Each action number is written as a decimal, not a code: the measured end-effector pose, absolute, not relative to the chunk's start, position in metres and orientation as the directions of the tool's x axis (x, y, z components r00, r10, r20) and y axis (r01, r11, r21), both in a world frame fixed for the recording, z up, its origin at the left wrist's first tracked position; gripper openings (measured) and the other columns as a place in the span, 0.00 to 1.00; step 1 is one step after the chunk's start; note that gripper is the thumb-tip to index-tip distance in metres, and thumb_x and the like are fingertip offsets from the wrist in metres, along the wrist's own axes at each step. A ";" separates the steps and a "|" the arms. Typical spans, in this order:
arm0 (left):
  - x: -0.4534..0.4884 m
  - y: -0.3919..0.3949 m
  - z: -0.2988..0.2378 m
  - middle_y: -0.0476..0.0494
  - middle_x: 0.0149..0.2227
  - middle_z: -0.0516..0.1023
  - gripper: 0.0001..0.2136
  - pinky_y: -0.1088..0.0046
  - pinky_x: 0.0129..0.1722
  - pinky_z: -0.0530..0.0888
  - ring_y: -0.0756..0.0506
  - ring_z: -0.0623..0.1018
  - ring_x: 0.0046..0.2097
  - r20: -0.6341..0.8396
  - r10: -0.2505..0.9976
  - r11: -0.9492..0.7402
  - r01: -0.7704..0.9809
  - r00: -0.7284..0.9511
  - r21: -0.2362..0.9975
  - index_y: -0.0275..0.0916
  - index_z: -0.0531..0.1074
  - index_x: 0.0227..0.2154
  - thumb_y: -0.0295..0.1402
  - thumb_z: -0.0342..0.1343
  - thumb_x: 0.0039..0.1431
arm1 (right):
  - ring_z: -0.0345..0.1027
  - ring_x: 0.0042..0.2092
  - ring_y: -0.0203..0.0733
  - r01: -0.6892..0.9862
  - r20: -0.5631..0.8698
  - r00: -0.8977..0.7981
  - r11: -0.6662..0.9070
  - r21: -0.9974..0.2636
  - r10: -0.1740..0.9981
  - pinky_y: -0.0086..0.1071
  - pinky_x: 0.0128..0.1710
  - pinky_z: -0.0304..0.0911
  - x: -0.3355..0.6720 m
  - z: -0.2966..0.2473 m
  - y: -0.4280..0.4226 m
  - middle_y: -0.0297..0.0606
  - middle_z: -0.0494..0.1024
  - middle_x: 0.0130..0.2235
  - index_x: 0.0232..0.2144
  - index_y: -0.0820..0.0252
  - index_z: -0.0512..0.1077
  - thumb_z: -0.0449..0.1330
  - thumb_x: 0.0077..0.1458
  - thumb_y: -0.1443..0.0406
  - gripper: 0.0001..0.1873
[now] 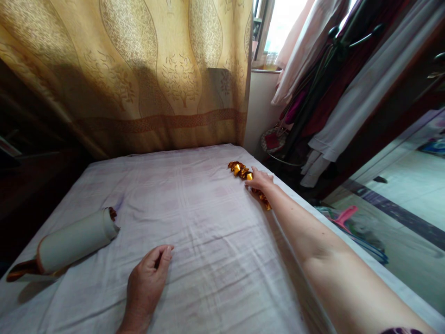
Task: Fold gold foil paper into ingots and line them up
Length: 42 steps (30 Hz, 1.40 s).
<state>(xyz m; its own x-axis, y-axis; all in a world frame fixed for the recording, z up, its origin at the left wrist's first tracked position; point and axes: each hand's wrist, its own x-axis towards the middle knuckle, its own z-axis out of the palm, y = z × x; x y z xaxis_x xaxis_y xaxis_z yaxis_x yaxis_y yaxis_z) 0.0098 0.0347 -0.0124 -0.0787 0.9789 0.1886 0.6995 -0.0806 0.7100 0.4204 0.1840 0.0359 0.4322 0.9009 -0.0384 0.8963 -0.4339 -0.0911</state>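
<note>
1. Right of centre in the head view, the right hand (260,177) is over a shiny orange-gold foil strand (239,170), which lies crumpled on a pale checked sheet (194,208) near its right edge. One end shows beyond the hand, the other below the wrist.
2. At that hand, thumb and fingers are parted to either side of the strand and touch it; I cannot tell whether the grip is firm or only resting, since the undersides of the fingers are hidden.
3. Toward the bottom, left of centre, the left hand (148,273) is loosely curled, thumb against forefinger, with nothing visible in it. It is well apart from the strand.
4. At the lower left, a pale cylinder (76,241) lies on its side on the sheet, orange-brown material showing at both ends.
5. Near the right edge of the sheet, the strand could slip over the side, I judge, if a sideways brush of the forearm caught its lower end.
6. Pulling hard might tear or flatten the thin-looking foil, and a bump could set the cylinder rolling, as its round side offers little to stop it.
</note>
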 end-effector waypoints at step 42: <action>0.006 0.032 -0.025 0.50 0.31 0.84 0.19 0.77 0.34 0.77 0.46 0.82 0.33 0.233 0.970 -0.124 0.704 -0.060 0.699 0.46 0.80 0.31 0.52 0.51 0.58 | 0.64 0.56 0.57 0.982 0.025 0.174 -0.175 0.071 0.984 0.50 0.54 0.54 0.391 0.043 0.227 0.48 0.73 0.57 0.56 0.53 0.70 0.54 0.60 0.55 0.24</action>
